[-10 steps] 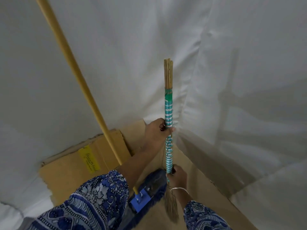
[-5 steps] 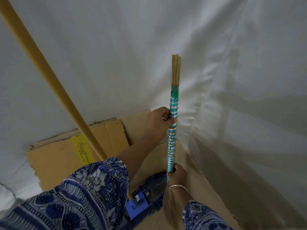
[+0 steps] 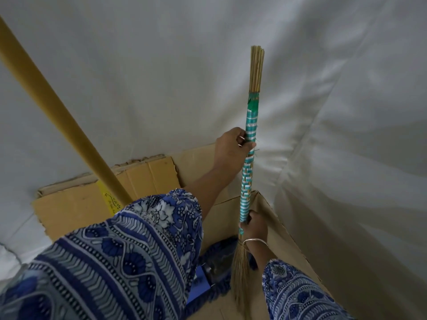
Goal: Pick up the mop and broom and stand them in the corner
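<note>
A: What fills most of the view?
B: White sheets (image 3: 161, 65) hang on both sides and meet in a corner. Flat cardboard (image 3: 69, 211) covers the floor under them, with a yellow label (image 3: 111, 199) on it.

A: And the mop?
B: Its pole (image 3: 53, 107) slants from the upper left edge down behind the left sleeve (image 3: 120, 262), which is blue with a floral print. The blue head (image 3: 217, 262) lies on the cardboard below the arms, partly hidden by that sleeve.

A: Where is the broom?
B: The broom (image 3: 248, 176) stands nearly upright right in the corner, close to the fold where the sheets meet. Its teal and white woven handle points up, bare sticks showing at the top, and the bristles (image 3: 239, 273) hang down over the cardboard. I cannot tell whether they touch it.

A: Who holds it?
B: Both hands. The left hand (image 3: 231, 151) has its grip clenched round the handle about midway. The right hand (image 3: 255, 225) grasps the bottom of the handle, just above the bristles.

A: Anything smaller?
B: A silver bangle (image 3: 255, 241) on the right wrist
</note>
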Demonstrator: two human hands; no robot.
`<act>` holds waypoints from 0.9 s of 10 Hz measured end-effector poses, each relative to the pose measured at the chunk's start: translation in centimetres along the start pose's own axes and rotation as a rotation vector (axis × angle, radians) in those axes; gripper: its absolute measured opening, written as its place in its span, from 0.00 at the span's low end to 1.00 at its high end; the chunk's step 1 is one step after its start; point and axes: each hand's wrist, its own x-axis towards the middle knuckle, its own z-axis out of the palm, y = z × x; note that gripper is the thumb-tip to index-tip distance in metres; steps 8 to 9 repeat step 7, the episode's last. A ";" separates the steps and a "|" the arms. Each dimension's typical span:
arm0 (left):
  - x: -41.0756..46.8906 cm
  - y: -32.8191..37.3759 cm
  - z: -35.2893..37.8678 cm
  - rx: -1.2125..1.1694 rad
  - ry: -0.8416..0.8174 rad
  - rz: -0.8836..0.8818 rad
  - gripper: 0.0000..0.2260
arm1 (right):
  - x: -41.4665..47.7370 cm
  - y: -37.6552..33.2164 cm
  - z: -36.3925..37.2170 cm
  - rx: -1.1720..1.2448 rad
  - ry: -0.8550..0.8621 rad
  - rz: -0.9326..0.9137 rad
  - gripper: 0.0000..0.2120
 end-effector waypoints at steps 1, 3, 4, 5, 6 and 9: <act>0.4 -0.1 0.7 -0.011 0.024 -0.008 0.10 | 0.6 -0.2 0.1 0.009 -0.011 0.017 0.09; 0.8 0.1 1.8 -0.004 0.025 -0.044 0.10 | 0.7 -0.4 0.2 -0.007 -0.011 0.030 0.10; 0.5 0.6 1.9 -0.033 0.022 -0.074 0.10 | 0.7 -0.6 -0.3 -0.005 -0.028 0.045 0.11; -0.2 0.9 2.1 -0.036 -0.005 -0.099 0.14 | 0.2 -0.7 -0.7 0.013 -0.045 0.057 0.12; -0.8 2.0 1.3 -0.071 -0.022 -0.152 0.21 | 0.0 -1.9 -1.5 0.015 -0.039 0.063 0.13; -2.3 2.1 -0.8 -0.055 0.033 -0.136 0.23 | -1.4 -2.0 -2.0 0.006 0.053 -0.045 0.16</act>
